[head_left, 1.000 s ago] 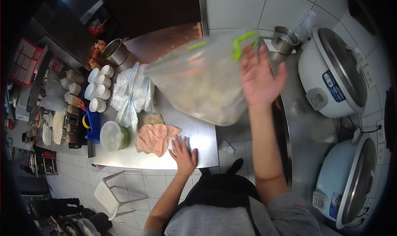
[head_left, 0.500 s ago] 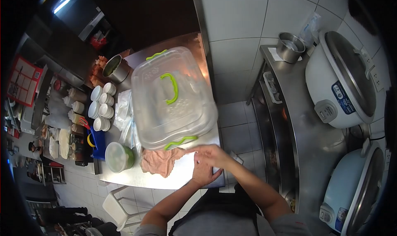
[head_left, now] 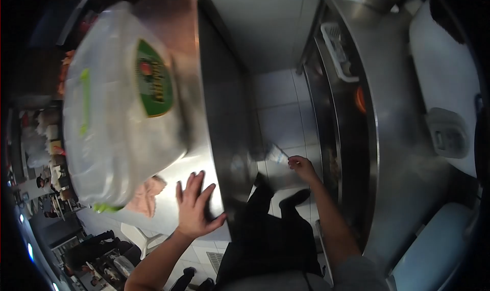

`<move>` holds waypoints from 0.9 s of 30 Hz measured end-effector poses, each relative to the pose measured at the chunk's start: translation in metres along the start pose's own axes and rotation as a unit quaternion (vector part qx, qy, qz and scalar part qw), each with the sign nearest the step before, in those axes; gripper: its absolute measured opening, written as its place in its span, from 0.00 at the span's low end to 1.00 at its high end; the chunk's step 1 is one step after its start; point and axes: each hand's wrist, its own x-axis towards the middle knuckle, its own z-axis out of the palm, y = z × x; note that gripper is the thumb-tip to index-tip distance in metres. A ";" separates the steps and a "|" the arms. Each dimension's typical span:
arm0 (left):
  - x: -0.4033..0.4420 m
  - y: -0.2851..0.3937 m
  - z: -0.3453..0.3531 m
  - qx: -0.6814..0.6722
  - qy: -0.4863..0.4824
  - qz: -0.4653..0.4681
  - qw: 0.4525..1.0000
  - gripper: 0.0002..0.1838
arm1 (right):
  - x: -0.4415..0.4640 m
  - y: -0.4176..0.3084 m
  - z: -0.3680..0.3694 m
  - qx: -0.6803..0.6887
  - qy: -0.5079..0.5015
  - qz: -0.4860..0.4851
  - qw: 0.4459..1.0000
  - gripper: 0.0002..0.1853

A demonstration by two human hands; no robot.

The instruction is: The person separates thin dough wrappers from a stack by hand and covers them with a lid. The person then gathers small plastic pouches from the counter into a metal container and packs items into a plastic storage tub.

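My left hand (head_left: 194,204) lies spread on the steel table (head_left: 196,161), close to its edge. Left of those fingers is a crumpled pink cloth (head_left: 147,196). Beyond the cloth stands a large clear plastic box (head_left: 115,122) with light-green handles and a green label. Off the table's right side, low over the floor, my right hand (head_left: 303,168) has its fingers pinched together at the corner of a thin white and bluish packet (head_left: 277,154). Blur hides what the packet is.
To the right runs a steel counter (head_left: 380,153) with lower shelves, a white basket (head_left: 339,54) and large rice cookers (head_left: 446,133). A white stool (head_left: 137,237) stands on the floor at lower left. People are farther off at the left.
My hands have parted: the left now lies flat on the table, the right has gone out and down past the table's edge. The view has swung right and downward.
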 end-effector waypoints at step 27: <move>0.010 -0.023 0.050 0.075 0.098 0.054 0.991 0.28 | 0.243 0.322 0.207 -0.623 -0.184 0.023 0.760 0.21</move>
